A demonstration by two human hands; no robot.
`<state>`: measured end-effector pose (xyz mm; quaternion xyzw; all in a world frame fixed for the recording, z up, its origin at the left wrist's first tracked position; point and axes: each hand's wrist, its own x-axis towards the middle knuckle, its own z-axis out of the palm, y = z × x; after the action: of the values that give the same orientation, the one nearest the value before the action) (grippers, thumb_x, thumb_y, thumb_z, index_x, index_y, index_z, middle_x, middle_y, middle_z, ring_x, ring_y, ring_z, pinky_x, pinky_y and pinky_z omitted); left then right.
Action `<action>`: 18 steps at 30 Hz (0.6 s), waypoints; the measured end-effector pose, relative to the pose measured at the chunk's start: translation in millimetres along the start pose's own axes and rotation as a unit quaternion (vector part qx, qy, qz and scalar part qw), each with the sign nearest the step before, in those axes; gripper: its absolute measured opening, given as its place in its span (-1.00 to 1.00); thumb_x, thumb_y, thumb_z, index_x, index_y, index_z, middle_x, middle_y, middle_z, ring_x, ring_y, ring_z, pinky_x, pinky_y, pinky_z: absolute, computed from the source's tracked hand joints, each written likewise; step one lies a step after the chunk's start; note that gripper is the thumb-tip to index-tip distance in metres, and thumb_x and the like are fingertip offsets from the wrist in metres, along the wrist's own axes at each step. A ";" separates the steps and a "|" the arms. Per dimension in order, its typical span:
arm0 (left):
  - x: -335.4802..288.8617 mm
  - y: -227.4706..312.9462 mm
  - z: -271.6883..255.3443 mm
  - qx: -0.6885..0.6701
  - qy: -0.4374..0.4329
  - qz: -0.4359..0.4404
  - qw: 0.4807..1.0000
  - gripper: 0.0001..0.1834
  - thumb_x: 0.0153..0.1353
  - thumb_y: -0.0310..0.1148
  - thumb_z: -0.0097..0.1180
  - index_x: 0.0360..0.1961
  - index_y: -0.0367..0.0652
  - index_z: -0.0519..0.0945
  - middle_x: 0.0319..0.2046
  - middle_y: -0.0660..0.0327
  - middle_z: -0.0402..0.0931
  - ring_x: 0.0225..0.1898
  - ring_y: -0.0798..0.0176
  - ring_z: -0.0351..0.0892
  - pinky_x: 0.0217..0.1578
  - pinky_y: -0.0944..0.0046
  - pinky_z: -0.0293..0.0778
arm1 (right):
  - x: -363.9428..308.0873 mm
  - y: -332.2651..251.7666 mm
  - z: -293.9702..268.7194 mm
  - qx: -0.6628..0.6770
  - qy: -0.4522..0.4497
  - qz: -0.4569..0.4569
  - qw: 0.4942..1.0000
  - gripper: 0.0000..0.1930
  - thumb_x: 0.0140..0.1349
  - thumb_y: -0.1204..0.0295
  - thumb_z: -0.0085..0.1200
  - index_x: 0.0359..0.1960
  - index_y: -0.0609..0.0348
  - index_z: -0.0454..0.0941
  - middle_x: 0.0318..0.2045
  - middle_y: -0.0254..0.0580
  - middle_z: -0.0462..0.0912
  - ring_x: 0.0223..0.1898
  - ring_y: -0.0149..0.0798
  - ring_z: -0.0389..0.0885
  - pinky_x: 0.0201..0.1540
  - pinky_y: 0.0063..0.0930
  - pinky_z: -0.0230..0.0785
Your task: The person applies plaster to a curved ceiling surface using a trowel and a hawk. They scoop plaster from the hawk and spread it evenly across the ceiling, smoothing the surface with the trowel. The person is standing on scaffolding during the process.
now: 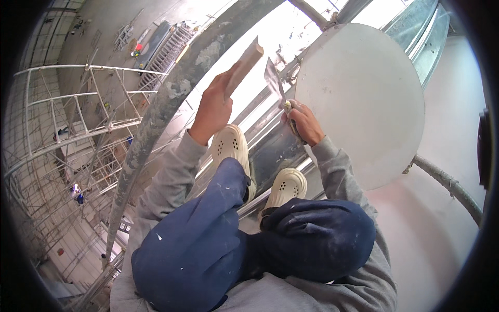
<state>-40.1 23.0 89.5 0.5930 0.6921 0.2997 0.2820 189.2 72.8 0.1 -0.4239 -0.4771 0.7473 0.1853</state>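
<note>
My left hand (213, 106) is closed around a flat, narrow-looking board-like tool (245, 66), seen nearly edge-on and tilted up to the right; its exact kind is unclear. In my right hand (306, 122) is the handle of a putty knife (273, 80), its thin metal blade pointing up and left toward the board-like tool. A gap shows between the two tools. Just right of the knife stands a large, rounded white panel (364, 99), and my right forearm overlaps its lower left edge.
I crouch on metal planks (278, 151), in pale clogs (231, 143). A plaster-spattered scaffold tube (156, 117) curves past on my left. Far below lie more scaffolding (78, 96) and a floor with stacked materials (158, 52). Another tube (449, 184) and a pale wall (416, 223) are at right.
</note>
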 end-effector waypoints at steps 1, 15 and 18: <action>-2.0 6.1 0.5 -0.009 -0.005 0.029 1.000 -0.16 -0.17 -0.80 -0.20 0.24 0.05 0.22 0.06 -0.06 0.32 0.09 -0.09 0.34 0.09 0.13 0.30 | 6.1 10.5 3.3 0.011 0.037 -0.048 0.998 -0.74 0.06 0.53 0.01 -0.18 0.35 0.39 -0.54 -0.23 0.53 -0.60 -0.41 0.46 -0.57 -0.59 0.31; -15.6 47.3 15.3 0.036 -0.079 0.053 0.995 -0.25 -0.08 -0.75 -0.16 0.22 -0.01 0.23 0.12 -0.09 0.26 0.14 -0.14 0.27 0.11 0.08 0.27 | 24.4 13.0 23.9 -0.140 0.133 -0.216 0.957 -0.87 0.10 0.44 0.06 -0.38 0.25 0.50 -0.54 -0.28 0.53 -0.56 -0.42 0.49 -0.54 -0.49 0.33; -16.5 51.5 22.5 0.050 -0.114 0.056 0.991 -0.24 -0.06 -0.71 -0.07 0.23 0.04 0.22 0.11 -0.16 0.23 0.12 -0.19 0.27 0.10 0.06 0.28 | 6.1 12.9 31.8 -0.002 0.063 -0.090 0.994 -0.91 0.11 0.44 0.03 -0.44 0.17 0.53 -0.59 -0.31 0.52 -0.58 -0.43 0.47 -0.55 -0.49 0.30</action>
<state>12.5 14.5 113.8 0.6747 0.6352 0.2106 0.3112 161.6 53.1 -8.0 -0.4260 -0.5020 0.6984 0.2806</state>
